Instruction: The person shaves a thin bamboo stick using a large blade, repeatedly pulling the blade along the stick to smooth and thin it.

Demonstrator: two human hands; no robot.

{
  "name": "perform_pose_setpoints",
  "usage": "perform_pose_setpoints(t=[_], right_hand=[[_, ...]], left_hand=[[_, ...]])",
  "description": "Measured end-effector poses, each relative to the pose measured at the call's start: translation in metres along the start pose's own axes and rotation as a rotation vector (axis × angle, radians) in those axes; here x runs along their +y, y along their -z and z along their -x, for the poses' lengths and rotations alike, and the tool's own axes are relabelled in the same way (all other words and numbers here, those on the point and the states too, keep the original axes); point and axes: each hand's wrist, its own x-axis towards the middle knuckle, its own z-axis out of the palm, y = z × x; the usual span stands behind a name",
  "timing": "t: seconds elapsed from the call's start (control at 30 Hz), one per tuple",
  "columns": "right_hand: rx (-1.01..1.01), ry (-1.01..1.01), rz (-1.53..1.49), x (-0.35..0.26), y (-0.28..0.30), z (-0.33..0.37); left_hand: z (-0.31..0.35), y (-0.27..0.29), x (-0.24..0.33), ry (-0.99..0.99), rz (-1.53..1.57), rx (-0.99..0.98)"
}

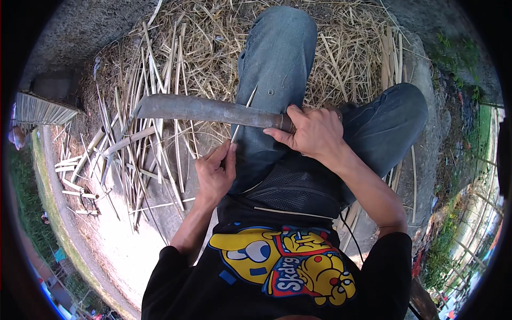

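Dull grey metal lies crosswise over my jeans (278,58): the long knife (208,110), its handle wrapped by my right grip (317,132), its tip toward the left. My left grip (216,173) is narrow, thumb and fingers pinching a thin pale strip (251,97) that runs beneath the blade and shows again on its far side. I cannot tell how hard the edge bears on it. I judge this a scraping or thinning step; the next move seems to call for a steady blade on the right while the left draws the strip along, thumb kept clear of the edge. On the left lie loose split strips (152,66) and cut poles (132,140), close enough to the tip that they might snag it. Dry shavings (208,53) litter the far ground, and a black cord (351,234) trails near my right forearm.
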Motion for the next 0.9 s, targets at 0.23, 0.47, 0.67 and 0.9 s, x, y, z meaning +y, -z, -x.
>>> perform_pose_setpoints(t=[0.23,0.47,0.67,0.9], right_hand=[[0.016,0.057,0.01,-0.003,-0.003,0.004],[-0.027,0.028,0.006,-0.01,0.014,-0.001],[0.021,-0.095,-0.01,0.014,0.057,-0.034],[-0.101,-0.119,0.018,0.014,0.07,-0.043]], left_hand=[[0.019,-0.001,-0.013,-0.078,-0.038,0.055],[0.01,-0.006,-0.002,0.033,0.018,0.046],[-0.068,-0.021,0.051,0.063,0.205,0.046],[-0.098,-0.024,0.074,0.048,0.124,-0.092]])
